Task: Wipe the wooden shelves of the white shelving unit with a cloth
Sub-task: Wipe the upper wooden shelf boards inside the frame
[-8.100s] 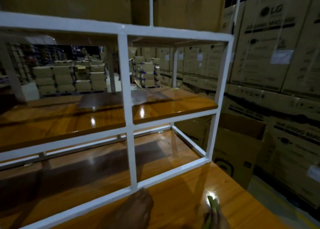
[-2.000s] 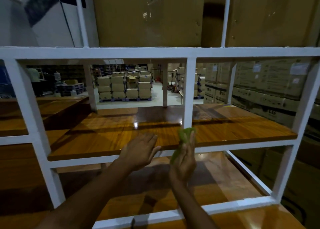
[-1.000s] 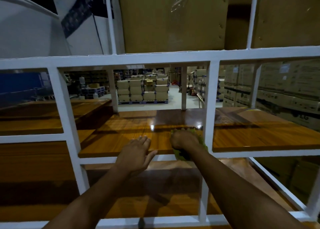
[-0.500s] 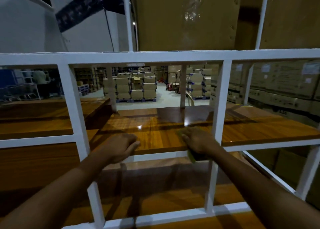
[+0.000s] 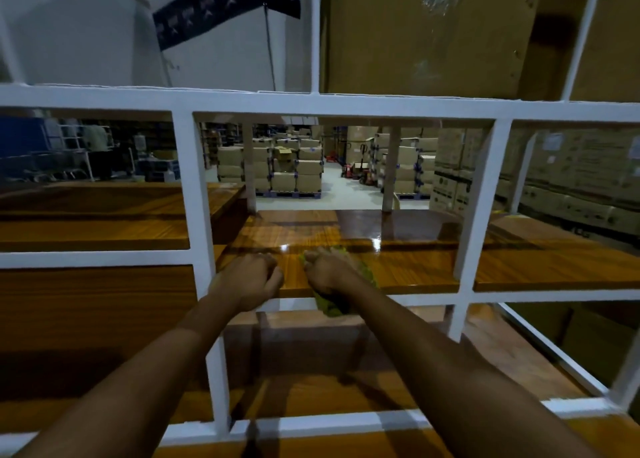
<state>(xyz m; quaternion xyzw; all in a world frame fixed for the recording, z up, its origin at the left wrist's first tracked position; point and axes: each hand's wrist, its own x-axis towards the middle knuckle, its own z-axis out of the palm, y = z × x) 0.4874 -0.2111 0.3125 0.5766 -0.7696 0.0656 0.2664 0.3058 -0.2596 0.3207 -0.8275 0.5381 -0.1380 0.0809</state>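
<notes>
Wooden shelf [image 5: 415, 267], white shelving unit [image 5: 187, 180]: right hand [image 5: 329, 270] clutches green cloth [image 5: 330, 307], left hand [image 5: 251, 277] fisted empty on near edge; best flatten cloth, overlap strokes toward far edge.

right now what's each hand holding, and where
The right hand grips the green cloth bunched at its middle, on the wooden shelf. The left hand rests curled at the shelf's edge, seemingly empty.
</notes>
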